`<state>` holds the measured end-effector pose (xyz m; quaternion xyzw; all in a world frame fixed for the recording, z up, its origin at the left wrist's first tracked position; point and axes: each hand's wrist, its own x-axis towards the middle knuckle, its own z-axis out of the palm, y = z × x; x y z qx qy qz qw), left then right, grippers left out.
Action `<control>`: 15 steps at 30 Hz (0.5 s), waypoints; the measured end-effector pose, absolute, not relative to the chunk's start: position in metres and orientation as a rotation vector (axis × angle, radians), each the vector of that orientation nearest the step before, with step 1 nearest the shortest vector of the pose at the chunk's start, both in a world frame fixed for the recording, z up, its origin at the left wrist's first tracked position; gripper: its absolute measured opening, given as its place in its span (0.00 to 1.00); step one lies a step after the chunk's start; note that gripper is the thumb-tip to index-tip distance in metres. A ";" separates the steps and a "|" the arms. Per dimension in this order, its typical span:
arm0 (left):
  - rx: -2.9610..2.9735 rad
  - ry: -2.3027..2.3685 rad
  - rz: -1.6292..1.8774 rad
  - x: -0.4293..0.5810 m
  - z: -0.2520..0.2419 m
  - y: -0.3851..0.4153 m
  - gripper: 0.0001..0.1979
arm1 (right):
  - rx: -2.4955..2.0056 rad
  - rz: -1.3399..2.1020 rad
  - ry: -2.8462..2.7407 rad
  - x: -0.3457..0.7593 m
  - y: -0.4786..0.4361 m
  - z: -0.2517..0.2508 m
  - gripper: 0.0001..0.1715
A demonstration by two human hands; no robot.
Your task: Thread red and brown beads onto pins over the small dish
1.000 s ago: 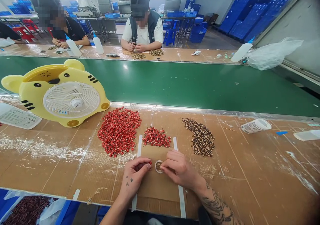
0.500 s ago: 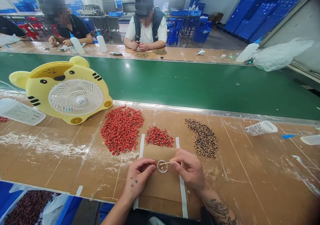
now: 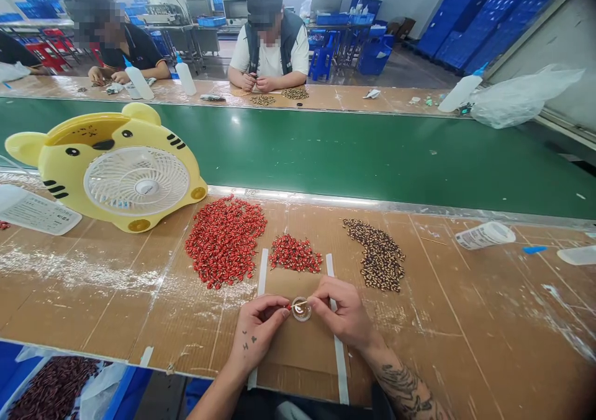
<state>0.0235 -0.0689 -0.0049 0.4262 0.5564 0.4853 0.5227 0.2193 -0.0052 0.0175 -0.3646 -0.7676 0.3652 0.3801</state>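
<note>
My left hand [image 3: 258, 328] rests on a brown cardboard sheet [image 3: 298, 345], pinching a tiny red bead [image 3: 288, 307] between its fingertips. My right hand [image 3: 342, 314] holds a thin pale stick [image 3: 303, 304] over a small round transparent dish [image 3: 302, 309], which sits between both hands. Beyond them lie a small heap of red beads [image 3: 295, 253], a larger red heap [image 3: 224, 241], and a heap of brown-and-cream beads [image 3: 376, 255]. The dish's contents are too small to tell.
Two white strips [image 3: 263, 283] edge the cardboard. A yellow tiger-shaped fan [image 3: 125, 171] stands at left, before a green conveyor belt [image 3: 326, 153]. Across it, two co-workers sit at a bench. A blue bin of dark beads [image 3: 53, 388] lies lower left.
My right hand has moved left, closer to the dish, and the stick now sits over it. My left hand still pinches the red bead.
</note>
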 end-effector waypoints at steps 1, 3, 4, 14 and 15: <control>1.022 1.337 1.163 0.023 -0.005 -0.069 0.06 | -0.946 0.909 -1.965 0.218 -0.006 0.017 0.18; 1.023 1.346 1.168 0.023 -0.005 -0.068 0.06 | -0.969 0.871 -1.974 0.216 -0.007 0.015 0.20; 1.025 1.347 1.170 0.023 -0.005 -0.068 0.06 | -0.973 0.861 -1.977 0.215 -0.008 0.014 0.22; 1.092 1.342 1.185 0.022 -0.002 -0.068 0.05 | -0.926 0.832 -2.030 0.225 -0.002 0.014 0.28; 1.092 1.346 1.183 0.021 -0.004 -0.068 0.05 | -0.923 0.793 -2.074 0.225 -0.002 0.013 0.28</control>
